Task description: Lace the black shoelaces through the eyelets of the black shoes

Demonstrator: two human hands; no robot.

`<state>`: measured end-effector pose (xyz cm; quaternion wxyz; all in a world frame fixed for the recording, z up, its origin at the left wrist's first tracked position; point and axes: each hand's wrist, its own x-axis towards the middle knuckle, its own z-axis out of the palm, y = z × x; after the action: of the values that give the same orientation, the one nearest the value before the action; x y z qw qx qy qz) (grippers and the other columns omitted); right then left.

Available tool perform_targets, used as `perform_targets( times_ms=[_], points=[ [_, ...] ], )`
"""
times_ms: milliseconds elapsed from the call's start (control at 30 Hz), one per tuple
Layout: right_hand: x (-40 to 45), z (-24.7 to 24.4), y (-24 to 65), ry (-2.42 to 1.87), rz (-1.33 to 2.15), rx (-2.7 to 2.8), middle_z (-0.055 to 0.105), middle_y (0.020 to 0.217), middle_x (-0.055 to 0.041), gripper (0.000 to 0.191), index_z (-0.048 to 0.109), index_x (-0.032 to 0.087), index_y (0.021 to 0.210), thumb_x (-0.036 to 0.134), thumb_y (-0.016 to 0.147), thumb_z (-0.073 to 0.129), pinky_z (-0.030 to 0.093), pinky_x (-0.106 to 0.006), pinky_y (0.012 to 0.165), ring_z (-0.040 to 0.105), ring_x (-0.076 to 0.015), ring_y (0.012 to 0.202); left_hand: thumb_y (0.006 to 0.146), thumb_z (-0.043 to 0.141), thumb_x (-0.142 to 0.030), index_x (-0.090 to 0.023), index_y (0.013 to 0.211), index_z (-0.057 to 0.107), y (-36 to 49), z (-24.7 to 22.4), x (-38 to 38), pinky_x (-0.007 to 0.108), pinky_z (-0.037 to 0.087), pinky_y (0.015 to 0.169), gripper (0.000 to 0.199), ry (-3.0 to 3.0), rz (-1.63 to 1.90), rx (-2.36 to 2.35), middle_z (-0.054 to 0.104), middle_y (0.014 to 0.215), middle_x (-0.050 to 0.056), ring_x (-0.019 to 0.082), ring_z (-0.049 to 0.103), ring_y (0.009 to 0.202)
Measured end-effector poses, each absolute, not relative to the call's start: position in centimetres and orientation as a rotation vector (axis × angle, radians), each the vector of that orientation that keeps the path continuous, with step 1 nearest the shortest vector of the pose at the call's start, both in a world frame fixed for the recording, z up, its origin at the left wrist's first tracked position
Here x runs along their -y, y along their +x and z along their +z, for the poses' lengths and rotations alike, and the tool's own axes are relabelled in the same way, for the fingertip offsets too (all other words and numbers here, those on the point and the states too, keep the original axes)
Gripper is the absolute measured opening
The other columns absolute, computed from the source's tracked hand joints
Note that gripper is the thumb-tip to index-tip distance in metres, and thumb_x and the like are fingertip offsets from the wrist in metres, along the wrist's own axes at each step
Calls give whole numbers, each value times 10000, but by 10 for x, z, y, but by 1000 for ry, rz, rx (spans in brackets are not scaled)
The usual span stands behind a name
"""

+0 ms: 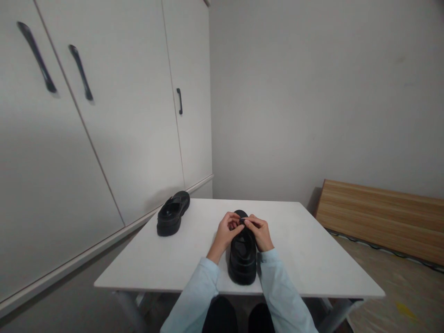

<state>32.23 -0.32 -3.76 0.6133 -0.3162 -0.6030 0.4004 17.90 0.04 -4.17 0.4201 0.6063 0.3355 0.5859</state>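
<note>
So there's a black shoe (243,268) sitting upright near the front edge of a white table (305,259), between the person's hands, thick heel towards the person and toe pointing away. The right hand (260,232) seems to be pinching the strap (242,221) across the front between thumb and forefinger. The left hand (228,235) is at the other side with its fingers curled and thumb reaching over to the same spot, can't tell if it's actually gripping anything. Foot opening faces up, but it's too dark in there to make out much.

Shoe number 2 (172,216), also black and chunky, stands upright at the left edge of the table, well apart from the hands, toe pointing away too, and its dark opening shows.

As for storage, a big white cupboard (132,101) fills the left side, doors shut, 3 dark handles on show, so whatever's inside is hidden. Over on the right a wood-look board (378,219) leans by the grey wall (312,92), and the sleeves (282,286) are light blue
</note>
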Motion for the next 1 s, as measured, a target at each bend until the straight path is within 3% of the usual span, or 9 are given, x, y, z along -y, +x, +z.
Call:
perform_targets(
  times_ms=[267, 400, 500, 733, 833, 1000],
  points=[
    [3, -41, 325, -728, 941, 1384, 617, 735, -10, 184, 757, 203, 788, 375, 748, 707, 426, -277, 666, 540, -149, 711, 752, 625, -232, -209, 799, 732, 176, -41, 1, 258, 415, 657, 119, 1717, 1604, -1051, 601, 781, 31, 150, 544, 718],
    [0, -44, 326, -720, 910, 1340, 607, 714, -8, 204, 741, 193, 784, 389, 763, 685, 421, -278, 668, 537, -152, 706, 646, 732, -247, -179, 703, 713, 174, -40, -2, 269, 446, 693, 91, 1558, 1640, -940, 619, 843, 56, 180, 585, 821],
    [-2, -46, 325, -730, 885, 1327, 593, 682, -5, 223, 725, 188, 756, 405, 766, 674, 420, -280, 665, 533, -156, 693, 559, 781, -261, -161, 644, 666, 173, -39, -4, 279, 460, 705, 174, 1419, 1587, -844, 626, 779, 47, 187, 597, 792],
    [-3, -47, 325, -752, 888, 1299, 583, 670, -18, 261, 684, 178, 720, 432, 771, 653, 438, -287, 666, 528, -165, 689, 750, 658, -425, -165, 721, 618, 172, -36, 3, 291, 466, 788, 265, 1337, 1536, -800, 683, 810, 58, 180, 622, 807],
    [-3, -48, 326, -759, 893, 1332, 587, 686, -19, 251, 693, 177, 742, 421, 779, 650, 443, -288, 681, 537, -167, 706, 706, 717, -401, -180, 769, 576, 173, -36, 5, 285, 468, 795, 269, 1276, 1530, -769, 688, 809, 42, 175, 643, 823],
    [-4, -47, 326, -705, 907, 1267, 633, 788, -32, 219, 684, 185, 748, 403, 766, 674, 457, -315, 782, 576, -180, 797, 654, 769, -330, -219, 1067, 547, 172, -40, 0, 258, 469, 781, 481, 1137, 1568, -728, 674, 747, -11, 139, 649, 782]
  ],
)
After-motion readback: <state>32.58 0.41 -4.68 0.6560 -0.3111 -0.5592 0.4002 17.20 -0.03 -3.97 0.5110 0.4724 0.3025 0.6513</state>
